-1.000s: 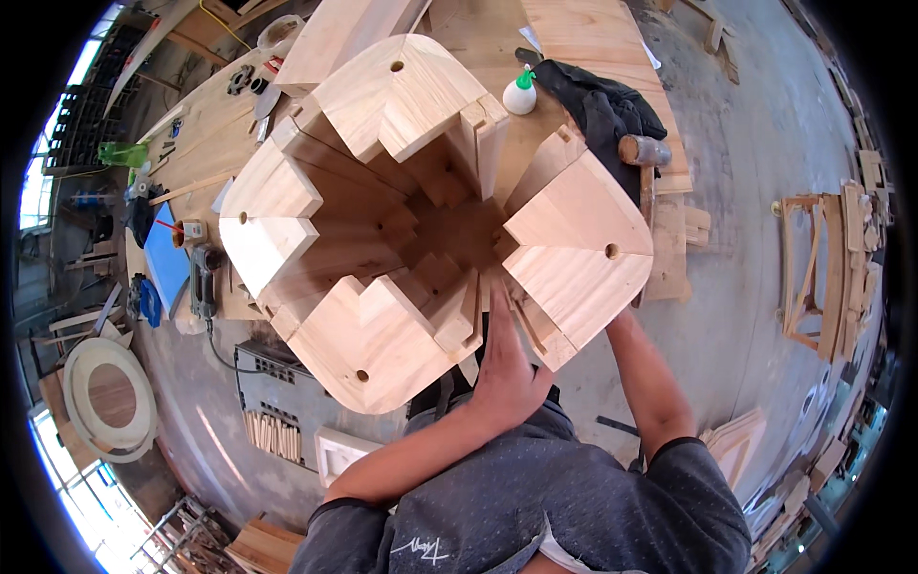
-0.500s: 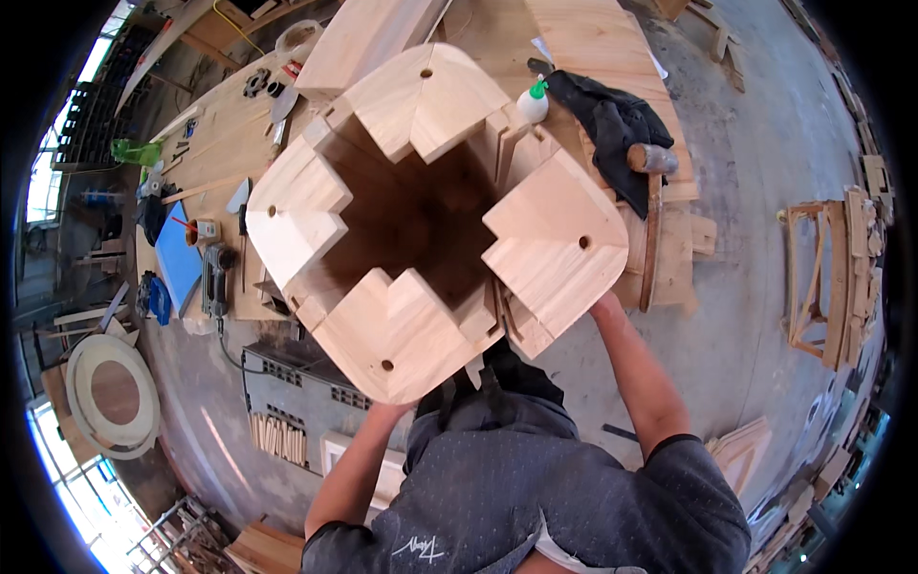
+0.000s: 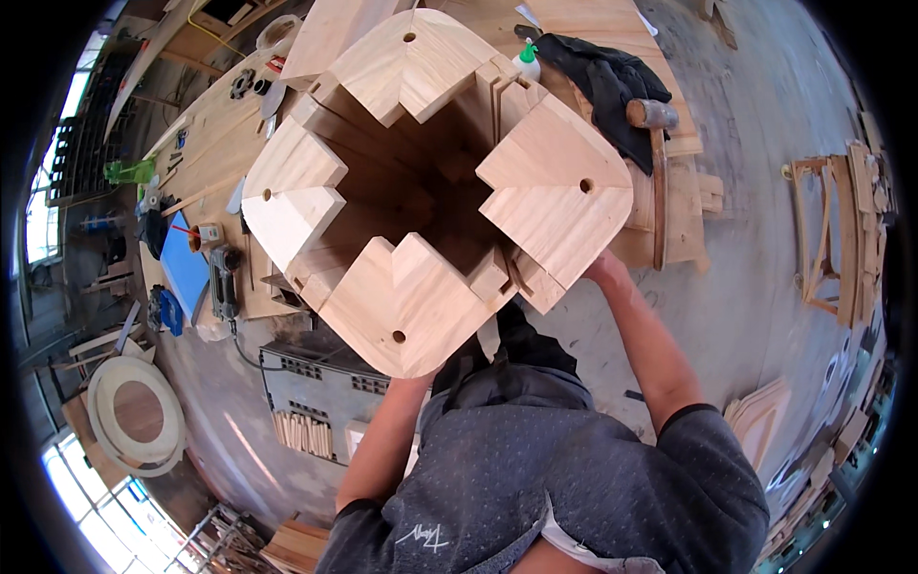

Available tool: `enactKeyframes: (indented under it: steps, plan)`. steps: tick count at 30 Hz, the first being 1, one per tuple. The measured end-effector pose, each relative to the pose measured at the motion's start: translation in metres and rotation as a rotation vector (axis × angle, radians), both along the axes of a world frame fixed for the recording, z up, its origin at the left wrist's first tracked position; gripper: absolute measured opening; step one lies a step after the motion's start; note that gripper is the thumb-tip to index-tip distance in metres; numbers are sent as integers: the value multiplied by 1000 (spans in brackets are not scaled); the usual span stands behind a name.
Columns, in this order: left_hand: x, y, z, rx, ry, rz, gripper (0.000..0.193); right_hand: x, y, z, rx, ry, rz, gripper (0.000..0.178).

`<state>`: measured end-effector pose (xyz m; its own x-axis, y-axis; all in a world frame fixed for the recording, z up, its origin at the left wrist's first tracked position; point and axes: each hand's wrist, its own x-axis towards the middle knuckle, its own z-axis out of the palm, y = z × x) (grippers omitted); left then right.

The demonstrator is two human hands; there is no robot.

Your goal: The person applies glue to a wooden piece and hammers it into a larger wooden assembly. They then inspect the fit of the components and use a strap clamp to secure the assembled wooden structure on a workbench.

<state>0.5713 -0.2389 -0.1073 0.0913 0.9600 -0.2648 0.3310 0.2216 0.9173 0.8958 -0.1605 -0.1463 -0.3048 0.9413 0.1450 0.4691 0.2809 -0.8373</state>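
A large hollow piece of pale wood fills the middle of the view, seen from its end. Its four rounded corner blocks each have a drilled hole, with slotted joints between them and a dark, cross-shaped opening inside. My left hand is against its near side; the fingers are hidden underneath. At the right side of the wood, the edge of my right hand shows, its fingers also behind the piece. What supports the far end is out of sight.
Behind the wood, a workbench carries a mallet, dark cloth, a green-capped white bottle, a blue panel and a power tool. A grey slotted cabinet stands near left, a wooden frame far right.
The whole view has shifted and turned slightly, with the bench and mallet higher in the picture. The wood's right side and my right hand appear higher. Both hands stay at the wood.
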Motion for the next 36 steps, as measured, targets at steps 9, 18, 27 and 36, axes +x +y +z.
enactKeyframes:
  steps: [9,18,27,36]
  plan:
    - [-9,17,-18,207,217,-58,62,-27,-23,-12,-111,-130,-124,127]
    - [-19,28,-4,848,973,-351,68,-37,-17,0,-54,17,-200,134]
    - [-11,28,-10,726,716,-303,69,-53,-16,15,-78,199,-329,133]
    - [-3,27,-12,687,635,-259,67,-51,-11,3,6,88,-317,130]
